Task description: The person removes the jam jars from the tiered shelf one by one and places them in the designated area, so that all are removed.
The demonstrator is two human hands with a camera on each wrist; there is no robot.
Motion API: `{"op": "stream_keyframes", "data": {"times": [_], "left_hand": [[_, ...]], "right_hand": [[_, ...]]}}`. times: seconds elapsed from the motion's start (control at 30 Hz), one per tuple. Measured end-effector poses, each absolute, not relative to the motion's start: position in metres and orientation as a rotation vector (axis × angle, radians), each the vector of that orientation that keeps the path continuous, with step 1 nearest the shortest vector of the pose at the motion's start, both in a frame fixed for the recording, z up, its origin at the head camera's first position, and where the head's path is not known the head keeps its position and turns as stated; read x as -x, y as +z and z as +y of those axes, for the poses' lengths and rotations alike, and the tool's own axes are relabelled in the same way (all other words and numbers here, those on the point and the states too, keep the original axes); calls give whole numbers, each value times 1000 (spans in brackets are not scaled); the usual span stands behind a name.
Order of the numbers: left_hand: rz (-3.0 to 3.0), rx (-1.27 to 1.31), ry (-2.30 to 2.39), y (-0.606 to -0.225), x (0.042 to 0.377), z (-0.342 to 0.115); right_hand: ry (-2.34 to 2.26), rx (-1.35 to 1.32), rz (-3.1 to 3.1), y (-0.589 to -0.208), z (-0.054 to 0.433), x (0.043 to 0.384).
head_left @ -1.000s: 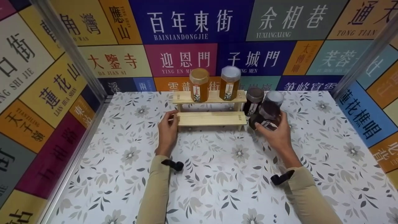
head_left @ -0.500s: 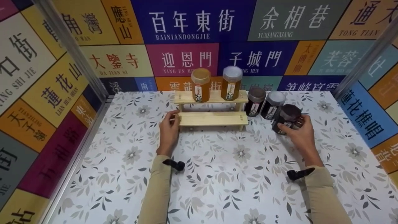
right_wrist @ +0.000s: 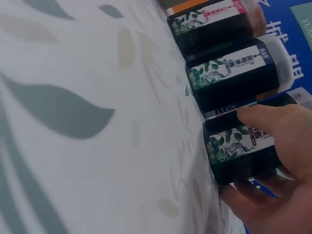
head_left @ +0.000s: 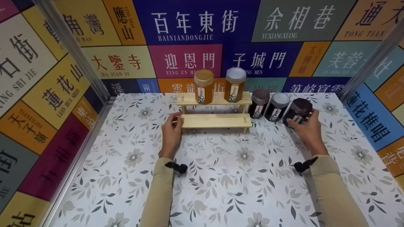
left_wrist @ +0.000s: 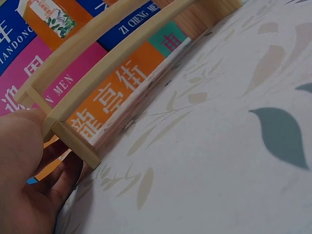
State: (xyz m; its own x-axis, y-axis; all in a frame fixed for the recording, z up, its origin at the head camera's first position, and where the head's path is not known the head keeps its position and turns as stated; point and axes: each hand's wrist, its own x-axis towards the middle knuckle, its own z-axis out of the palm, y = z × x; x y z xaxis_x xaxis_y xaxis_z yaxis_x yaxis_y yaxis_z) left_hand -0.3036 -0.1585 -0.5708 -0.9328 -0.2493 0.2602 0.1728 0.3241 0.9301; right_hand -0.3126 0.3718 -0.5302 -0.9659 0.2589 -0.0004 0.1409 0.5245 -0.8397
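At the left end of a two-tier wooden rack [head_left: 216,120], my left hand [head_left: 171,134] holds the lower tier. In the left wrist view its fingers [left_wrist: 61,183] curl behind the rack's front leg [left_wrist: 77,145]. My right hand [head_left: 307,129] grips an upright dark jar [head_left: 299,110] with a dark lid, thumb on the front and fingers round the far side. The right wrist view has this jar's base on or close to the tablecloth. To its left stand a dark jar with a whitish lid [head_left: 277,107] and another dark-lidded jar [head_left: 259,104].
On the rack's upper tier stand an amber jar with a gold lid [head_left: 204,86] and an amber jar with a white lid [head_left: 235,85]. A floral cloth [head_left: 221,189] covers the table. Printed panels [head_left: 195,22] enclose the back and sides.
My right hand has carried its dark jar rightward, past the white-lidded jar, then slightly back into line with the other two. My left hand stays at the rack's end.
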Motion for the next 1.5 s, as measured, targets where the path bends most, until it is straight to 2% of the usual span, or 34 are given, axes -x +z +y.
{"op": "stream_keyframes", "data": {"times": [0.3, 0.77, 1.1, 1.37, 1.5], "left_hand": [[-2235, -71, -1670, -569, 303, -153], [-2248, -64, -1630, -567, 305, -154], [-2250, -90, -1644, -570, 306, -158], [-2245, -82, -1644, -571, 305, -159], [-2239, -83, -1658, -572, 305, -158]], "right_hand": [[1329, 327, -2640, -533, 376, 322], [1265, 327, -2389, -521, 360, 312], [1230, 126, -2122, -481, 323, 317], [1303, -123, -2124, -476, 284, 319], [1407, -192, -2139, -464, 252, 309]]}}
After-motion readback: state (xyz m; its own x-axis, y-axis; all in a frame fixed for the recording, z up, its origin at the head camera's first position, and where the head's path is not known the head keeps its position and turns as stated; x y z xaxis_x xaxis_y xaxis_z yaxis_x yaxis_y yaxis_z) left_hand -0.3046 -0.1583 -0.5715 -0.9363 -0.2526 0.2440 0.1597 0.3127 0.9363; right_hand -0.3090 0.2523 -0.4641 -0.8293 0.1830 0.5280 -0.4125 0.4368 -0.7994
